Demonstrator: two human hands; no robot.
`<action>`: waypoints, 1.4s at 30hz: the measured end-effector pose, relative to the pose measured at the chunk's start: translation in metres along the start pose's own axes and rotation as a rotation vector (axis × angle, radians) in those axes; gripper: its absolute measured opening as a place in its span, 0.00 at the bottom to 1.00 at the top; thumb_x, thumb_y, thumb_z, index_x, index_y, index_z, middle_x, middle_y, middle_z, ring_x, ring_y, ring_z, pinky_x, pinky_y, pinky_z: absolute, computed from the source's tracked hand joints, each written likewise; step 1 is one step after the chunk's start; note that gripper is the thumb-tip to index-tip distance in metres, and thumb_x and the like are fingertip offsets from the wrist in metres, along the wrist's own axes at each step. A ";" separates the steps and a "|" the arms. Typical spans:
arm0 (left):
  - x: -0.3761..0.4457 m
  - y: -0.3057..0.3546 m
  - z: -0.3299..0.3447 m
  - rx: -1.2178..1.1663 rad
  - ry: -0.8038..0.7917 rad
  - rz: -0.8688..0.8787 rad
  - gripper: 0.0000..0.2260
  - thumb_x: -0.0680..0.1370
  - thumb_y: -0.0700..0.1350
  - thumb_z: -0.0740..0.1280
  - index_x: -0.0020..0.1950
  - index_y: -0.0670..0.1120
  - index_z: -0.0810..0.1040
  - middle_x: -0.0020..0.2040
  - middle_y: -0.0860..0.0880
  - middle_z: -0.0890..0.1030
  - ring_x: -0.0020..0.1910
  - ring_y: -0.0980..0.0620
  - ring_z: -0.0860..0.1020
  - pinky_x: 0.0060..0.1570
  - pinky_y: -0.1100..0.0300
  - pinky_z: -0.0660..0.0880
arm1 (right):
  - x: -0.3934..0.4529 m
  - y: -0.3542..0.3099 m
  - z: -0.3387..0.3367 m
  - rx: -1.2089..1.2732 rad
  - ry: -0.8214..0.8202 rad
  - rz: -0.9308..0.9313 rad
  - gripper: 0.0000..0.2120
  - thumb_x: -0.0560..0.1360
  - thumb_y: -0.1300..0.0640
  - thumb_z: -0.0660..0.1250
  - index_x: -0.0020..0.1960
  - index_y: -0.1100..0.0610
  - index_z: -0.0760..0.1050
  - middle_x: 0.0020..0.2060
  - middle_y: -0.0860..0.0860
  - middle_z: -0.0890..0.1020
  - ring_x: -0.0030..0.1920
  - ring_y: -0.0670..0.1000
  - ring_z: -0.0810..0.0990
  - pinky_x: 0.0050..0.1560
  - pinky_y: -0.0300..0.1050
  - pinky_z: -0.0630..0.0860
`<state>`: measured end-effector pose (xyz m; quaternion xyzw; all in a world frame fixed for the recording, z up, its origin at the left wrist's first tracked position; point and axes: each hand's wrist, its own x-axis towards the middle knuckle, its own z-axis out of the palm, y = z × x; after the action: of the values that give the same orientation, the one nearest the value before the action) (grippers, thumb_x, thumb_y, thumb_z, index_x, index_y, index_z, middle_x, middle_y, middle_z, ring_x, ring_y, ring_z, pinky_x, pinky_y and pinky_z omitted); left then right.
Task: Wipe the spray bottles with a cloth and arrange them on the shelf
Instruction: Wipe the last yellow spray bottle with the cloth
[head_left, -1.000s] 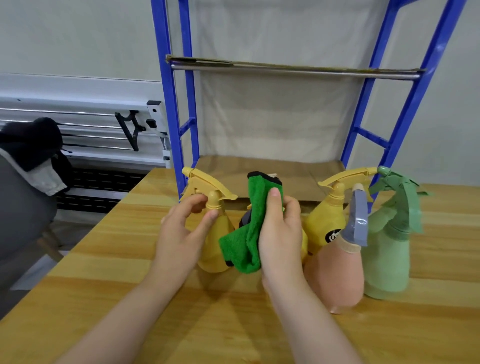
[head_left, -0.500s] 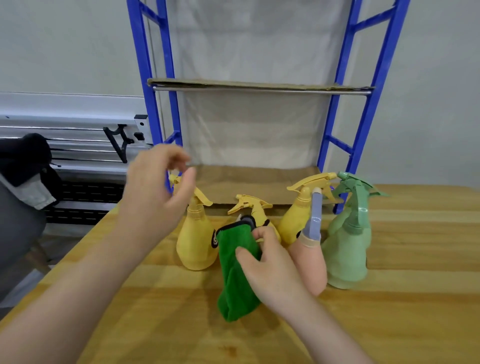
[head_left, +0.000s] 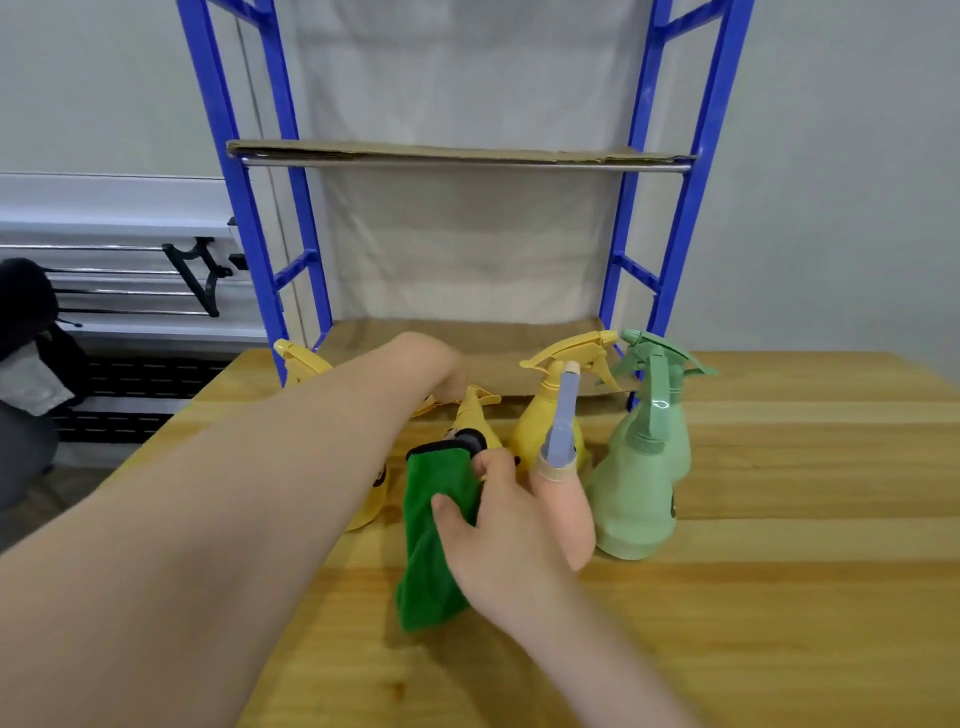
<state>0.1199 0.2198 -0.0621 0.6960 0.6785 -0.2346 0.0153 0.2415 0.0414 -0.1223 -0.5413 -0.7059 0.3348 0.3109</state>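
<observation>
Several spray bottles stand on the wooden table (head_left: 779, 597) in front of a blue shelf rack (head_left: 691, 208). The left yellow bottle (head_left: 301, 358) is mostly hidden behind my left forearm. My left hand (head_left: 426, 358) reaches over the trigger head of the middle yellow bottle (head_left: 475, 421); its fingers are hidden, so the grip is unclear. My right hand (head_left: 498, 525) holds a green cloth (head_left: 431, 551) that hangs down to the table beside that bottle. To the right stand another yellow bottle (head_left: 545, 415), a pink bottle (head_left: 569, 504) with a grey-blue trigger, and two green bottles (head_left: 634, 499).
The rack has a cardboard-lined bottom shelf (head_left: 509, 348) at table level and an upper cardboard shelf (head_left: 441, 153). Left of the table are white rails with a black bracket (head_left: 197, 275) and a dark bundle of clothing (head_left: 26, 312).
My left hand came down from its raised spot at the left and reached across to the middle yellow bottle's head. My right hand lowered the cloth from the bottle to the table.
</observation>
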 end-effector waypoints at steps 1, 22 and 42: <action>0.003 0.002 0.002 0.017 -0.029 -0.013 0.21 0.78 0.42 0.56 0.71 0.44 0.70 0.68 0.43 0.73 0.62 0.42 0.75 0.61 0.47 0.75 | 0.001 0.002 0.000 -0.011 -0.008 -0.002 0.12 0.80 0.48 0.61 0.57 0.46 0.58 0.39 0.42 0.75 0.40 0.47 0.78 0.36 0.41 0.74; -0.066 -0.029 -0.024 -0.326 0.347 0.115 0.14 0.78 0.51 0.69 0.61 0.47 0.77 0.55 0.49 0.79 0.55 0.48 0.76 0.49 0.57 0.71 | -0.013 -0.001 0.013 -0.025 -0.055 0.002 0.17 0.81 0.50 0.60 0.66 0.50 0.58 0.50 0.51 0.81 0.46 0.51 0.81 0.40 0.43 0.75; -0.153 -0.040 0.002 -0.371 0.390 0.239 0.11 0.78 0.51 0.67 0.59 0.50 0.76 0.52 0.52 0.78 0.49 0.53 0.75 0.39 0.63 0.67 | -0.045 -0.003 0.004 -0.012 -0.010 -0.013 0.14 0.80 0.51 0.63 0.63 0.49 0.62 0.40 0.46 0.78 0.37 0.46 0.79 0.30 0.39 0.72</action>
<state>0.0864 0.0791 0.0013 0.7881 0.6133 0.0353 0.0391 0.2468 -0.0034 -0.1253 -0.5367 -0.7130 0.3314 0.3062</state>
